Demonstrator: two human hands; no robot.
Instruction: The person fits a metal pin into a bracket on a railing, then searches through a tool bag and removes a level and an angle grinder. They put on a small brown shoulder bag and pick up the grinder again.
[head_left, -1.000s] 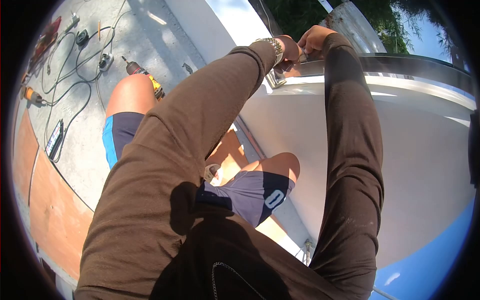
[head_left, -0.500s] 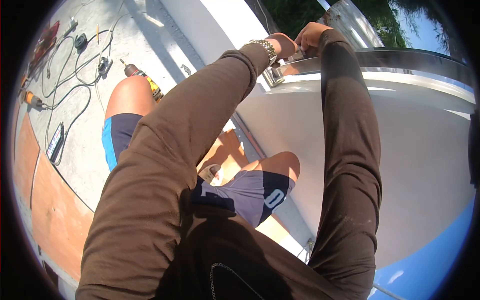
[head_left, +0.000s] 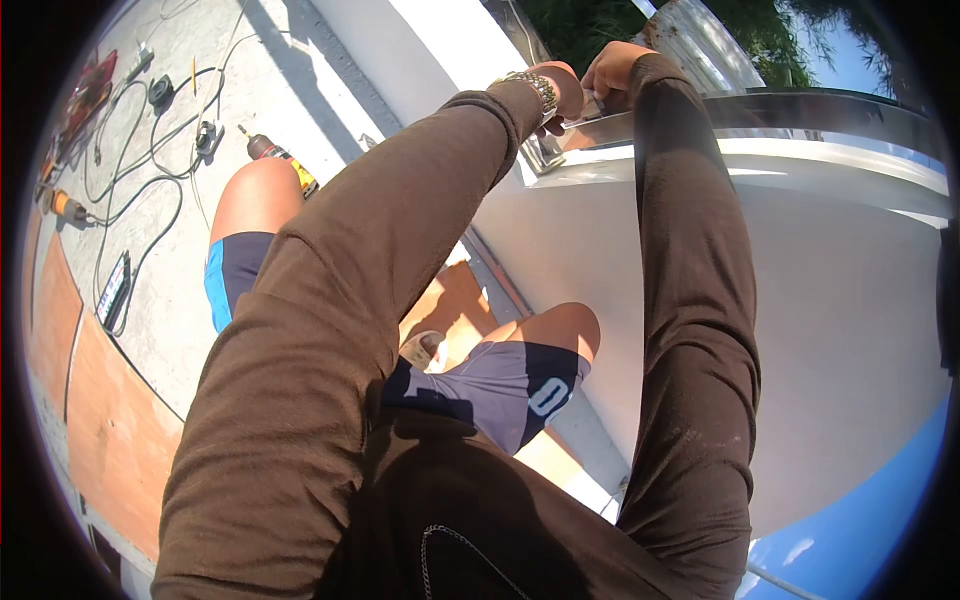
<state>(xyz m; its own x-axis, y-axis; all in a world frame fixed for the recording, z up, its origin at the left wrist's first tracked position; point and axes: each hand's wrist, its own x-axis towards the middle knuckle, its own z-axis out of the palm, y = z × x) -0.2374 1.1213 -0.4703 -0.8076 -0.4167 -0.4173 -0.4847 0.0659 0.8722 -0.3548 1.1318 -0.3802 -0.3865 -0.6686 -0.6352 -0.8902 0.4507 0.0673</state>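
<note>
Over the last second both hands had stayed together at the near end of the shiny stainless-steel rail [head_left: 780, 112] atop the white hull wall [head_left: 700, 240], the right hand [head_left: 607, 72] keeping its fingers curled closed on it, while the left hand [head_left: 566, 92] hid its fingers, their state impossible to tell.

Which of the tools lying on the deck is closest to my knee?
The drill with the yellow body, right beside your left knee. The orange tool and the red tool lie farther off among the cables.
</note>
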